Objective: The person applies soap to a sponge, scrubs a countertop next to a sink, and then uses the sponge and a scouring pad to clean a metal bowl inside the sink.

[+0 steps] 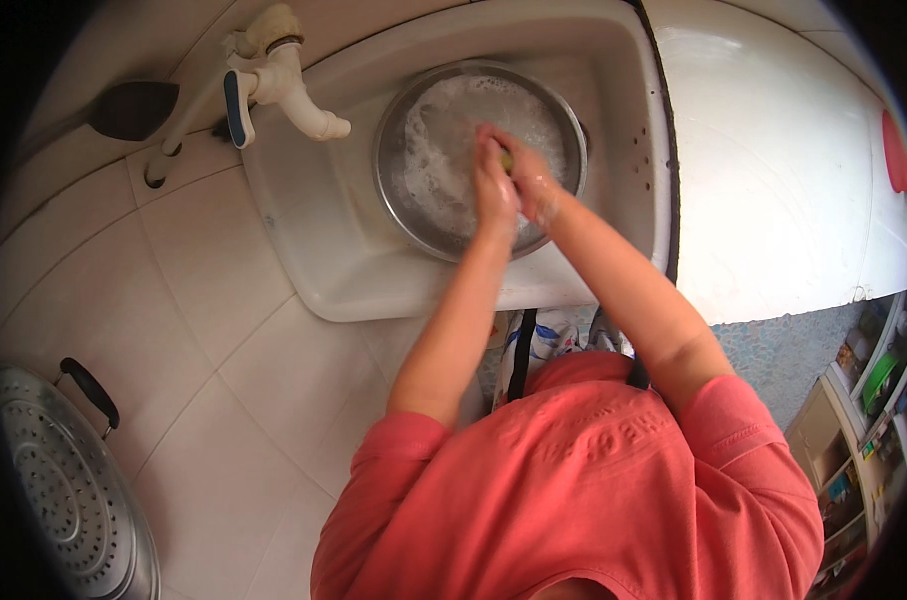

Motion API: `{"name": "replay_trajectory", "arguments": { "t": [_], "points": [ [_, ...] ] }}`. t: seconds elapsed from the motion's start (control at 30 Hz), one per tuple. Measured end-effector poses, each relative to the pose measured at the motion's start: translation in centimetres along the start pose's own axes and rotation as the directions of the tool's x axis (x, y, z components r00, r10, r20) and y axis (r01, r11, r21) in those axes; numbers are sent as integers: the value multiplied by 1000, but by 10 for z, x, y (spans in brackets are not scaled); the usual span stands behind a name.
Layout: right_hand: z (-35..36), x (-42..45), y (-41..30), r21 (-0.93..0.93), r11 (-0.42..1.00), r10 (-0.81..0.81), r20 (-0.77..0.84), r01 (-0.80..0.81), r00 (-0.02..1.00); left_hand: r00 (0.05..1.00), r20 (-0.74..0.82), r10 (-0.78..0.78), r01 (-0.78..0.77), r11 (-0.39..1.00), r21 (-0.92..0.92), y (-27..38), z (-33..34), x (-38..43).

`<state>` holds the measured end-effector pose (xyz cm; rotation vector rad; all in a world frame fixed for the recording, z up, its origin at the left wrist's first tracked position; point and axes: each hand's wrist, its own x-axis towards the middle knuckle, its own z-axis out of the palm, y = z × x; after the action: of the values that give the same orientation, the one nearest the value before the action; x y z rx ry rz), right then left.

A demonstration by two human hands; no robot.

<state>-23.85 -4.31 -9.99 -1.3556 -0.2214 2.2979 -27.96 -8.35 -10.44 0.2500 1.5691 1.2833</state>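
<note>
My left hand (492, 180) and my right hand (533, 174) are pressed together above a round stainless steel basin (390, 196). Between them shows a small yellow-green thing (507, 160), perhaps a sponge or scouring pad; the fingers cover most of it. Both hands are wet with some suds, and their fingertips are blurred. Soapy water (438, 169) with white foam fills part of the basin. The basin stands in a white sink (333, 247), towards its right side.
A white plastic tap (296, 97) with a blue-faced lever juts over the sink's left part. A perforated metal steamer (71, 487) with a black handle sits at the lower left on tiles. A white counter (768, 172) adjoins the sink's right; shelves (836, 450) stand beyond.
</note>
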Motion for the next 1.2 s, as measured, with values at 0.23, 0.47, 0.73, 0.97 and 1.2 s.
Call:
{"name": "replay_trajectory", "arguments": {
  "t": [0.23, 0.47, 0.73, 0.97, 1.2],
  "points": [
    [3, -10, 15, -46, 987, -144, 163, 153, 976, 998, -55, 16, -17, 1000, -5, 1, -13, 26],
    [-21, 17, 12, -665, 607, -506, 99, 436, 857, 991, 65, 118, -92, 945, -314, 7, 15, -15],
    [-38, 17, 27, -101, 990, -111, -99, 101, 989, 989, -36, -145, 111, 873, -475, 27, -6, 15],
    [-44, 3, 34, -108, 994, -22, -112, 9, 994, 965, -87, -248, 175, 851, -495, 33, -8, 13],
    [-34, -16, 16, 192, 975, 79, 159, -110, 984, 912, 372, 171, 158, 692, -705, 19, -16, 17]
  ]
}}
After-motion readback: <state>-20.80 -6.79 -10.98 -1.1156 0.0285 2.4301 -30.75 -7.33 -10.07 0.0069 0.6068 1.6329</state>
